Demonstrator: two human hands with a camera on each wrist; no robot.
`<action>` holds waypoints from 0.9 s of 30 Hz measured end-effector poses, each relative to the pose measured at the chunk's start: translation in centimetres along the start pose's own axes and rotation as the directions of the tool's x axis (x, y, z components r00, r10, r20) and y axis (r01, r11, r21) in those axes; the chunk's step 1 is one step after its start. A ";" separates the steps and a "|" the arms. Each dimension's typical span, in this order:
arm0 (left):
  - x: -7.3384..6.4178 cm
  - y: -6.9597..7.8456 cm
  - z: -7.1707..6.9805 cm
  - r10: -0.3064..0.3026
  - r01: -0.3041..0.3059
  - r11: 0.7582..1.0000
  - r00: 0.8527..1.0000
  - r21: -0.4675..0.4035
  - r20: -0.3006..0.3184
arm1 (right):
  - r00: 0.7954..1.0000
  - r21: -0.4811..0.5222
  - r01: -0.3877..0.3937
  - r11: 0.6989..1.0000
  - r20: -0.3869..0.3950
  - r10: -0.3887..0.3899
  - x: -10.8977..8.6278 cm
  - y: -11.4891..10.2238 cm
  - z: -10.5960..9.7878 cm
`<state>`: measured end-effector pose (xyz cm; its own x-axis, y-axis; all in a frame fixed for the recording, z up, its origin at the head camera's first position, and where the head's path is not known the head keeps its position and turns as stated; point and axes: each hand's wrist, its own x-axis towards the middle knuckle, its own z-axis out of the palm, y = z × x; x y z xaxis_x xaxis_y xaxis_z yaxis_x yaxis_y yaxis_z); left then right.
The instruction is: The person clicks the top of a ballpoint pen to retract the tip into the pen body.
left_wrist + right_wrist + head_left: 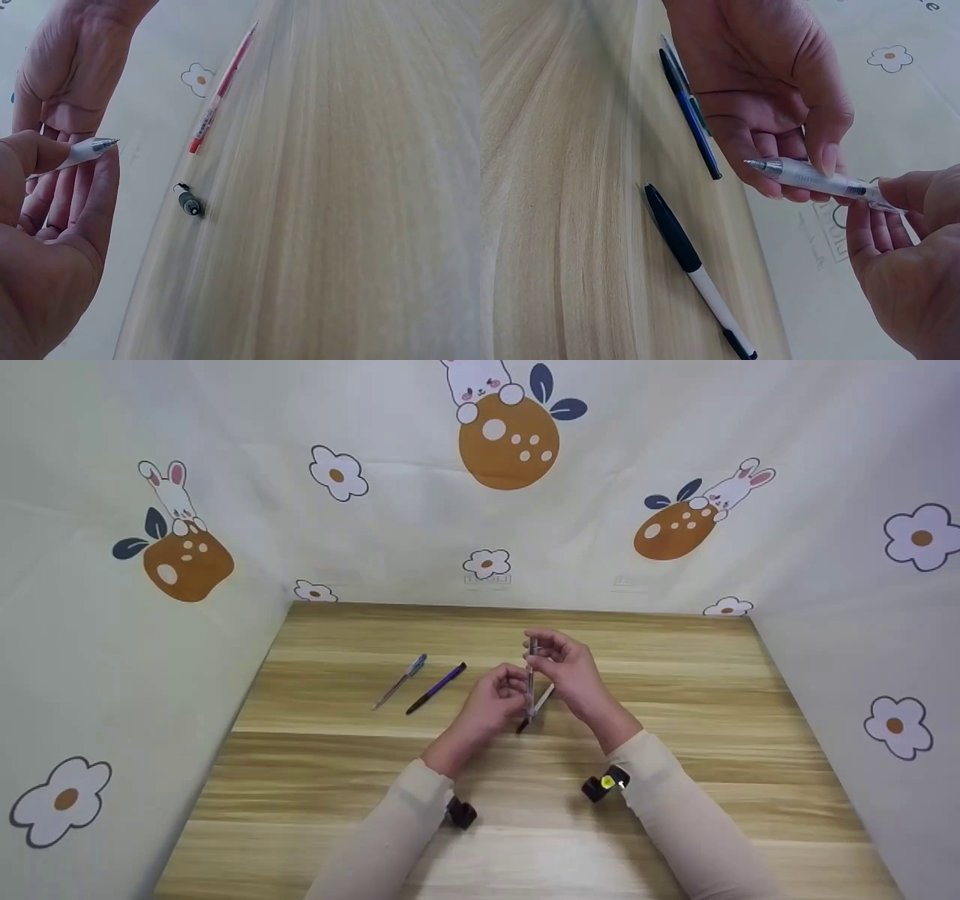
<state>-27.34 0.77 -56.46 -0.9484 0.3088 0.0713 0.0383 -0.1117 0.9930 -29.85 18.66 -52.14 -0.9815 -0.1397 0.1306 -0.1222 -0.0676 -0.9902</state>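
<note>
Wood tabletop (525, 855) under white pen (705, 281); above it L hand (487, 709) & R hand (576, 676) pinch clear pen (802, 177); any slack = poss. drop.

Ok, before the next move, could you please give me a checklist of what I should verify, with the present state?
1. Left grip on the clear pen, near its tip: ok.
2. Right grip on its other end: ok.
3. Tip uncovered: ok.
4. At least one grip free: not ok, both hold the clear pen.
5. White-and-dark pen, purple pen and red pen lying on the table: ok.
6. Clear pen writes: cannot tell.
</note>
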 end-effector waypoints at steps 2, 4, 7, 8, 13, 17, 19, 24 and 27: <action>0.0 0.0 0.0 0.007 -0.007 1.000 1.000 0.002 0.000 | 1.000 -0.004 0.001 1.000 0.003 -0.001 0.0 0.0 0.0; 0.0 0.1 0.0 0.014 -0.014 1.000 1.000 0.000 -0.001 | 1.000 -0.001 0.003 1.000 0.004 -0.003 0.1 0.0 0.1; 0.0 0.1 0.1 0.019 -0.019 1.000 1.000 -0.007 -0.002 | 1.000 0.007 0.007 1.000 0.000 -0.007 0.1 0.2 0.1; 0.0 0.0 0.1 0.018 -0.018 1.000 1.000 -0.009 -0.003 | 1.000 0.008 0.009 1.000 -0.002 -0.009 0.2 0.2 0.1; 0.0 -0.1 0.1 0.011 -0.011 1.000 1.000 -0.015 -0.004 | 1.000 0.009 0.019 1.000 -0.006 -0.019 0.3 0.4 0.2; 0.0 -0.1 -0.1 0.013 -0.013 1.000 1.000 -0.010 -0.005 | 1.000 0.023 0.023 0.999 -0.006 -0.023 0.3 0.4 0.3; 0.0 -0.1 -0.2 0.013 -0.013 1.000 1.000 -0.003 -0.007 | 1.000 0.030 0.021 0.999 -0.004 -0.021 0.3 0.4 0.3; -0.2 0.0 -0.3 -0.014 0.014 1.000 1.000 0.013 -0.009 | 1.000 0.016 0.016 1.000 0.006 -0.016 0.3 0.5 0.2; -0.3 0.1 -0.5 -0.041 0.041 0.999 0.999 0.014 -0.002 | 1.000 -0.007 0.016 1.000 0.016 -0.016 0.2 0.5 0.2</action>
<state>-27.18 0.23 -56.43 -0.9497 0.3116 0.0308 0.0042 -0.0857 0.9963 -30.11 18.41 -52.59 -0.9770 -0.1540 0.1475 -0.1392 -0.0634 -0.9882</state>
